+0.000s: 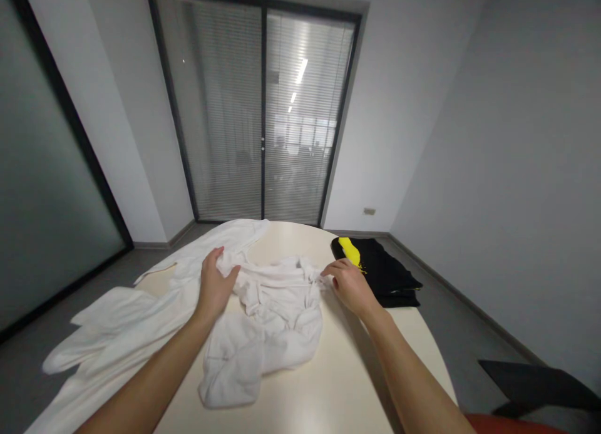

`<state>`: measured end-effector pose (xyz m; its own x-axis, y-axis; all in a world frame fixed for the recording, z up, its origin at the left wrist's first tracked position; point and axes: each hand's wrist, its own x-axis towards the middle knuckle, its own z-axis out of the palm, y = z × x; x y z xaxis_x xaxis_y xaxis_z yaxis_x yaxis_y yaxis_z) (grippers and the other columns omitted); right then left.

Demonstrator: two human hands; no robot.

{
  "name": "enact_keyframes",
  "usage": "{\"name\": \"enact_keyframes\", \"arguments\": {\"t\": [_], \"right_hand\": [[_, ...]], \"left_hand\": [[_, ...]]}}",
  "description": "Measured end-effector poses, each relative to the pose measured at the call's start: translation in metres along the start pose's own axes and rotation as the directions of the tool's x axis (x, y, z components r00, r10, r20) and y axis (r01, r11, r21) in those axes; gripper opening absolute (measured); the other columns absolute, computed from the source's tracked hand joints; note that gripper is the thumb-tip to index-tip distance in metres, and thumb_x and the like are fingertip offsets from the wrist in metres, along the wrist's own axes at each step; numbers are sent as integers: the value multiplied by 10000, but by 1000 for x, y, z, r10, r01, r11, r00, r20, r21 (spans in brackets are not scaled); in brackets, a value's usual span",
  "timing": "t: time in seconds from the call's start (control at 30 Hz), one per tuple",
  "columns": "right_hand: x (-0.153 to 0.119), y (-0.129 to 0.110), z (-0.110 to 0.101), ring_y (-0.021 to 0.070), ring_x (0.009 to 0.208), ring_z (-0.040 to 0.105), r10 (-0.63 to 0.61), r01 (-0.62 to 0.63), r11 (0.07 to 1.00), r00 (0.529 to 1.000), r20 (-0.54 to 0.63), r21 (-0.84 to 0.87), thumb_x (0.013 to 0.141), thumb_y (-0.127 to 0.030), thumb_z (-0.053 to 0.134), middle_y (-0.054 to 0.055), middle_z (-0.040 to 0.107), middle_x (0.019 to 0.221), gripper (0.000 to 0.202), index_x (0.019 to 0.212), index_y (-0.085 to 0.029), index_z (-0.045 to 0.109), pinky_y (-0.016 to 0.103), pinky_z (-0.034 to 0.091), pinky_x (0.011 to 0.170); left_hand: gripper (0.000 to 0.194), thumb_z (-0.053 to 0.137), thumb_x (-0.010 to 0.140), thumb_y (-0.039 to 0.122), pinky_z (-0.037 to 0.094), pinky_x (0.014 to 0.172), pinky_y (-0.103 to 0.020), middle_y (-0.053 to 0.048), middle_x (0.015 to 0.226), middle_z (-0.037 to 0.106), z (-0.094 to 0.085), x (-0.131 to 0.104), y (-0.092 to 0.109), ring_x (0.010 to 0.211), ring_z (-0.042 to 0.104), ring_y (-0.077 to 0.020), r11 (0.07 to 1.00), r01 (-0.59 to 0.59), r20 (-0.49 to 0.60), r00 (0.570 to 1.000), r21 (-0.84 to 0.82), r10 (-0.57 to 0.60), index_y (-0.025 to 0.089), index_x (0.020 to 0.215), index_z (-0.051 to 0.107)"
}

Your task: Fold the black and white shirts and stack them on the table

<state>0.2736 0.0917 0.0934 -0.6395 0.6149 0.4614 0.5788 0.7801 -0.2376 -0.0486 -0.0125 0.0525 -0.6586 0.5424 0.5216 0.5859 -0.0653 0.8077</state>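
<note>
A crumpled white garment (pixel 282 321) lies in the middle of the round table, one part of it reaching toward the near edge. My left hand (pixel 217 285) is at its upper left side, thumb and fingers spread apart over the cloth. At the upper right corner of the garment, my right hand (pixel 346 284) pinches a bit of the white fabric between thumb and fingers. More white clothing (pixel 141 327) is spread along the table's left side and hangs over the edge.
A folded black garment (pixel 387 271) with a yellow print rests at the table's right, just beyond my right hand. The pale tabletop (pixel 300 403) shows at the near side. A dark chair part (pixel 539 384) stands at the lower right.
</note>
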Motion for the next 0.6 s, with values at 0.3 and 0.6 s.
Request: {"name": "enact_keyframes", "arguments": {"t": [0.3, 0.6], "right_hand": [[-7, -22, 23, 221, 1027, 620, -290, 153, 929, 866, 407, 338, 618, 3, 554, 80, 706, 1042, 440, 983, -170, 729, 320, 440, 956], [-12, 14, 22, 215, 977, 644, 97, -113, 993, 960, 261, 45, 802, -57, 496, 96, 699, 1082, 342, 1085, -182, 643, 287, 454, 851]], "left_hand": [[273, 586, 897, 272, 446, 1006, -406, -68, 1204, 631, -1, -35, 17, 1136, 541, -251, 803, -595, 755, 520, -16, 400, 255, 1160, 662], [188, 448, 940, 223, 467, 896, -373, -79, 953, 647, 2, -24, 7, 964, 592, -236, 871, -490, 672, 654, 26, 347, 189, 915, 632]]}}
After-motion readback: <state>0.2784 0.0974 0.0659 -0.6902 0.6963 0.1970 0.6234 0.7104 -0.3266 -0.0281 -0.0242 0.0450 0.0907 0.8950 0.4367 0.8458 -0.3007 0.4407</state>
